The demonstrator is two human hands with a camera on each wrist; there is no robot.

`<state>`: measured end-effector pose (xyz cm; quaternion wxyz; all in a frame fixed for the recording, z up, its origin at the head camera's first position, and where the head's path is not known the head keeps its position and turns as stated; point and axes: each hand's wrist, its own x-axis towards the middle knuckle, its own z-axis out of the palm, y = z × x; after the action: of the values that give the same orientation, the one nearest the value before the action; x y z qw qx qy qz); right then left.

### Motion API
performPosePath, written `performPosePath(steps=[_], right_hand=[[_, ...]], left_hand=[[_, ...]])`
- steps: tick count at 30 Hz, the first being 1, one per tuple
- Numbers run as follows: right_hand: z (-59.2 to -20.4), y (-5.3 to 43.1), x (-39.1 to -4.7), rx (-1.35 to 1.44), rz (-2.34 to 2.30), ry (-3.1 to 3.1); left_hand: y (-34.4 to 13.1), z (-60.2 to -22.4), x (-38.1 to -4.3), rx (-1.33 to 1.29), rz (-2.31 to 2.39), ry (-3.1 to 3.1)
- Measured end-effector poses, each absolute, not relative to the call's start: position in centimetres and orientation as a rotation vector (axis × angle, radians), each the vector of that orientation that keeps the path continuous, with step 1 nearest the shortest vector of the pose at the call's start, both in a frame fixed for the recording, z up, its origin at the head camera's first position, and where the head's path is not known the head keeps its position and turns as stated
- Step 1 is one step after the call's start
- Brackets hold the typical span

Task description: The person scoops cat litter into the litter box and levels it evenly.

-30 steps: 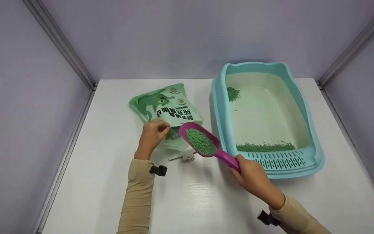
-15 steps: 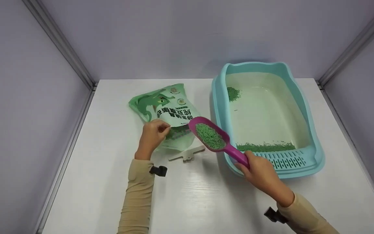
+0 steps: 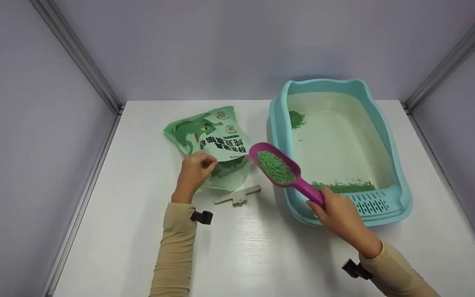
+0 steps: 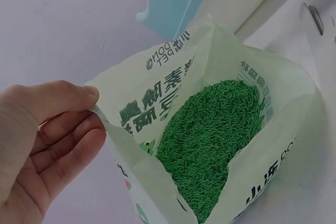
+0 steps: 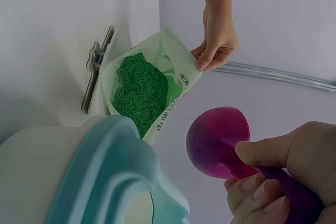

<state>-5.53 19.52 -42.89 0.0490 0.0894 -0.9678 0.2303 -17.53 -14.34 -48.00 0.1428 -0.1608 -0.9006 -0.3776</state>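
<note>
My left hand (image 3: 195, 172) pinches the rim of a green cat litter bag (image 4: 157, 77) between thumb and fingers, keeping its mouth spread. Inside the bag lie green litter pellets (image 4: 210, 140). With my right hand (image 3: 340, 212) I grip the handle of a magenta scoop (image 3: 309, 193), its bowl heaped with green pellets (image 3: 276, 167). The scoop hangs between the bag and the left wall of a turquoise litter box (image 3: 281, 136). In the right wrist view the scoop (image 5: 218, 142) shows from beneath, so its load is hidden there.
A pile of pellets (image 3: 296, 119) sits at the box's far left corner, and a strip of pellets (image 3: 344, 187) runs along its near end by the slotted ledge (image 3: 371, 206). A wide clip (image 3: 238, 196) lies on the white table (image 3: 237, 255) before the bag. Walls enclose the back and sides.
The loaded scoop has moved right and slightly away from me, off the bag's mouth and toward the litter box. My left hand has kept its place on the bag.
</note>
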Motion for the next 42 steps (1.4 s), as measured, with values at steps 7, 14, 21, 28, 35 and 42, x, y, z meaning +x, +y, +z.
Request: performPosePath(steps=[7, 14, 21, 28, 35, 42], right_hand=[[-42.8, 20.1, -5.8, 0.253, 0.706, -2.938], [-42.4, 20.8, -6.2, 0.240, 0.702, -2.925], [-42.4, 21.4, -6.5, 0.227, 0.686, -2.884], [-42.4, 22.1, -6.7, 0.212, 0.645, -2.899], [-42.1, 22.8, -7.2, 0.192, 0.651, -2.906], [-42.1, 23.7, -8.0, 0.136, 0.640, -2.914]], left_hand=[[-14.3, -48.0, -17.5, -0.466, -1.092, -2.599], [-14.3, -47.8, -17.5, -0.469, -1.080, -2.596], [-14.2, -47.8, -17.5, -0.466, -1.071, -2.603], [-14.2, -48.0, -17.4, -0.458, -1.074, -2.595], [-14.2, -48.0, -17.4, -0.455, -1.076, -2.595], [-14.2, -48.1, -17.5, -0.453, -1.083, -2.600]])
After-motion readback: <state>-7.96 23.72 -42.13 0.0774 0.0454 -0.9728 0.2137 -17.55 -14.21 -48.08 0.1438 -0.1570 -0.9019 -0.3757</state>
